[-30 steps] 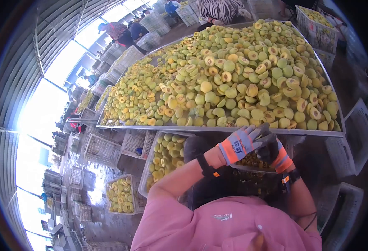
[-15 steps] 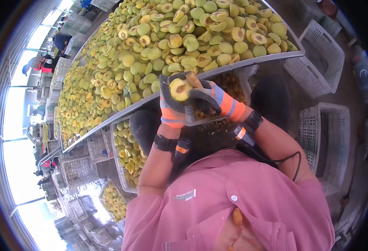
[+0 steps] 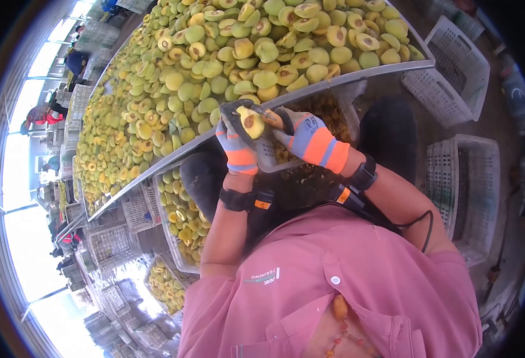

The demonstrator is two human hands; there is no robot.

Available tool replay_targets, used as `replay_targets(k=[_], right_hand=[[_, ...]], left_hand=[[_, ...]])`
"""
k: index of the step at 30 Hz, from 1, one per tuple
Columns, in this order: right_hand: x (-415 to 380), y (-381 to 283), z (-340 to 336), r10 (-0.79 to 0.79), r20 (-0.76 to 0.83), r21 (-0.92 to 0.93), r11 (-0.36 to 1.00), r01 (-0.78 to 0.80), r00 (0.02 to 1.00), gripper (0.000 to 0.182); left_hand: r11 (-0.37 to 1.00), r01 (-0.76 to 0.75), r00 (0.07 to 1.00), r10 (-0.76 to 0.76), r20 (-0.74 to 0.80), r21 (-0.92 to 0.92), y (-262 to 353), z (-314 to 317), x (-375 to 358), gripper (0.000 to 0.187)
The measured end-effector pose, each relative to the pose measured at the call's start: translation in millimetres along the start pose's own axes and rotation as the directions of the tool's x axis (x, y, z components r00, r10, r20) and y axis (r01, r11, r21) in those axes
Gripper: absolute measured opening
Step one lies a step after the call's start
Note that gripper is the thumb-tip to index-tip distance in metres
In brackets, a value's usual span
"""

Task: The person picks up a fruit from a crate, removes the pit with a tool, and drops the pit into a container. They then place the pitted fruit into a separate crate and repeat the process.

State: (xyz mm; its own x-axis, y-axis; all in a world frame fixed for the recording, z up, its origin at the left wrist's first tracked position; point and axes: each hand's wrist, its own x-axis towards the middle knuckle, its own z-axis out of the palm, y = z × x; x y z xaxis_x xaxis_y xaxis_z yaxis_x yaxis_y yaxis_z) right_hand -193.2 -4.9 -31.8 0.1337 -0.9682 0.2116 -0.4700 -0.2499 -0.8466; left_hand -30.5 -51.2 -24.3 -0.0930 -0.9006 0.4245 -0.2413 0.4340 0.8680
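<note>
My left hand point(image 3: 236, 143), in a grey and orange glove with dark fingers, is closed around a halved yellow-green fruit point(image 3: 252, 123). The fruit's cut face is up and shows a brown pit or pit hollow. In my right hand point(image 3: 313, 140), gloved alike, is a small tool with a brown wooden-looking handle point(image 3: 270, 117), held against or close to the fruit's right edge. The tool's working end is hard to make out. Just beyond both hands, a metal-rimmed table point(image 3: 358, 76) carries a large heap of similar halved fruit point(image 3: 214, 65).
Below my hands sits a crate point(image 3: 274, 167) with brownish scraps. To my left is a crate of fruit halves point(image 3: 182, 215). White crates stand at right point(image 3: 453, 71) and lower right point(image 3: 474, 197). Other people point(image 3: 47, 113) are at the far left.
Both hands have shifted slightly left. The fruit half has tilted in my left hand, and my right hand has turned so that the back of its glove shows more.
</note>
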Motion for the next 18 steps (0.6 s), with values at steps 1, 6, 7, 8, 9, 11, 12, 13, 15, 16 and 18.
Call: replay_targets(k=[1,6,7,8,9,11,12,13,15,16,18], right_hand=[[0.5,3.2,2.7,0.035,0.006,-0.022,0.999,-0.035,0.999,0.04],[1.1,18.8,18.0,0.098,0.019,-0.18,0.979,-0.093,0.995,0.041],[-1.9,15.8,17.0,0.114,0.038,-0.169,0.98,-0.106,0.993,0.041],[-2.3,9.3,15.1,0.127,0.059,-0.157,0.981,-0.116,0.99,0.04],[-1.6,7.3,15.2,0.129,0.068,-0.154,0.981,-0.117,0.989,0.039],[-2.6,6.8,15.0,0.138,0.083,-0.152,0.981,-0.124,0.987,0.038],[-3.1,7.4,15.4,0.152,0.091,-0.185,0.974,-0.133,0.984,0.036],[-2.1,7.4,15.7,0.164,0.099,-0.216,0.966,-0.139,0.982,0.035],[0.1,1.7,13.9,0.19,0.111,-0.252,0.955,-0.157,0.975,0.032],[0.4,-0.4,11.9,0.208,0.114,-0.257,0.951,-0.173,0.971,0.032],[-0.4,-5.6,5.2,0.239,0.118,-0.232,0.95,-0.207,0.964,0.032]], left_hand=[[0.965,0.132,0.99,-0.14,-0.021,-0.226,-3.3,2.0,-0.3,0.036],[0.855,0.24,0.958,-0.286,-0.033,-0.46,-0.7,7.6,-0.5,0.034],[0.792,0.274,0.942,-0.335,-0.012,-0.545,-0.1,7.9,-0.6,0.034],[0.721,0.303,0.925,-0.38,0.011,-0.623,1.6,7.0,-0.4,0.033],[0.729,0.31,0.921,-0.39,0.001,-0.61,3.9,6.3,-0.1,0.033],[0.741,0.327,0.911,-0.413,-0.014,-0.586,7.8,8.8,-1.2,0.033],[0.742,0.323,0.908,-0.419,-0.029,-0.587,7.2,11.2,-2.9,0.033],[0.744,0.318,0.905,-0.423,-0.046,-0.587,6.6,13.8,-3.2,0.033],[0.768,0.303,0.905,-0.417,-0.08,-0.564,2.1,16.0,-1.8,0.031],[0.787,0.296,0.909,-0.406,-0.094,-0.541,-4.2,17.4,-2.2,0.031],[0.821,0.294,0.916,-0.389,-0.101,-0.49,-5.5,22.5,-1.8,0.029]])
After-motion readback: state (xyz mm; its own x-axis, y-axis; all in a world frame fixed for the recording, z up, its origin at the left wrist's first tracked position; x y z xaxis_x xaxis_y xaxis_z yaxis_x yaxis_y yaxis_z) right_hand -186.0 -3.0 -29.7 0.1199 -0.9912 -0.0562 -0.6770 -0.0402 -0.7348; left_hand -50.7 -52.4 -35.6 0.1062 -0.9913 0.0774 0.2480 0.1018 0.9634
